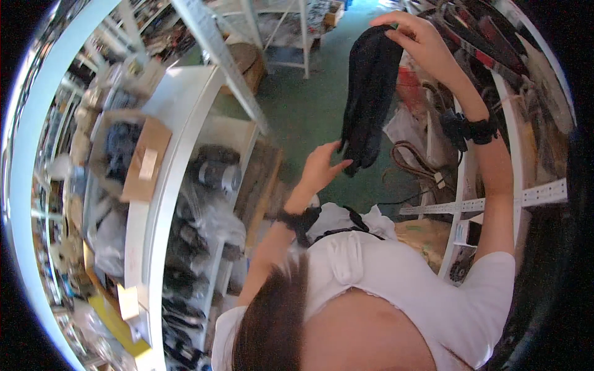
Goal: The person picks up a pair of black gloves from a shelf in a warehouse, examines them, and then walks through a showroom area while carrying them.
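Note:
A long, soft black bundle [370, 99] hangs between my hands in front of me, over the green floor. It looks like cloth or thin straps, but its exact kind cannot be made out. High up, my right hand [416, 44] pinches its upper end between thumb and fingers. Below and to the left, my left hand [318, 172] has its thumb and fingers closed about the lower edge. Part of the left fingers is hidden behind the bundle. Each wrist carries a black band.
On the left stands a white metal shelf [197, 83] with an open cardboard box [147, 159] and plastic bags. Dark wrapped items fill its lower levels. The right rack [541, 193] holds hanging belts [473, 46]. Coiled brown cords [411, 157] and a clear plastic bag [405, 127] are beside it.

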The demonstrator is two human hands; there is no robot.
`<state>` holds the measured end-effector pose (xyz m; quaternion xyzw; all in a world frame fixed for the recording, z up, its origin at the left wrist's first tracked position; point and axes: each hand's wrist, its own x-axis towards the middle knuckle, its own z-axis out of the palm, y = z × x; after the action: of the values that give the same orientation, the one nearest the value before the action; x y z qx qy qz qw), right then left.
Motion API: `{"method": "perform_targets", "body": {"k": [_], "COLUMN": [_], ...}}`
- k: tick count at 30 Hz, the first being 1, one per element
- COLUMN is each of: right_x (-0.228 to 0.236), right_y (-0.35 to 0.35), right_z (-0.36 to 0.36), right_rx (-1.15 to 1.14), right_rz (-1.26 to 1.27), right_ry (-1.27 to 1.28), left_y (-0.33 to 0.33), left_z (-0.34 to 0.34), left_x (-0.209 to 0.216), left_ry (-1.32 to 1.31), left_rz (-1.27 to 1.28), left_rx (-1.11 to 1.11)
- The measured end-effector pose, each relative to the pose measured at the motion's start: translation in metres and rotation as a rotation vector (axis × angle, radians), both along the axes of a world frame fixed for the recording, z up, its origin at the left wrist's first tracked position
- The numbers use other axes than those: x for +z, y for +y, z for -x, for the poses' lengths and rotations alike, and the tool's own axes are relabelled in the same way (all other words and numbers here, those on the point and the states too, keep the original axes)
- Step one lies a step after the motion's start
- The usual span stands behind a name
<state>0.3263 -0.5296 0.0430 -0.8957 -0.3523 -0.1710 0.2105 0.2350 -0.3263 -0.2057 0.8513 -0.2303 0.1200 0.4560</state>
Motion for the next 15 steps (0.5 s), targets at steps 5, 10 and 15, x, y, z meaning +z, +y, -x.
{"method": "perform_targets", "body": {"k": [5,10,15], "right_x": [0.012,-0.023,-0.050], "right_y": [-0.043,-0.091,-0.124], "right_z": [-0.011,-0.021,-0.039], "right_rx": [-0.068,-0.275,-0.399], "right_rz": [-0.099,-0.150,-0.218], "right_ry": [-0.015,-0.018,0.021], "left_y": [0.017,0.046,0.035], "left_z": [-0.057,-0.116,-0.150], "left_x": [0.016,0.049,0.080], "left_ry": [0.212,0.313,0.623], "left_rz": [0.183,0.216,0.355], "left_rx": [-0.087,-0.236,-0.357]}}
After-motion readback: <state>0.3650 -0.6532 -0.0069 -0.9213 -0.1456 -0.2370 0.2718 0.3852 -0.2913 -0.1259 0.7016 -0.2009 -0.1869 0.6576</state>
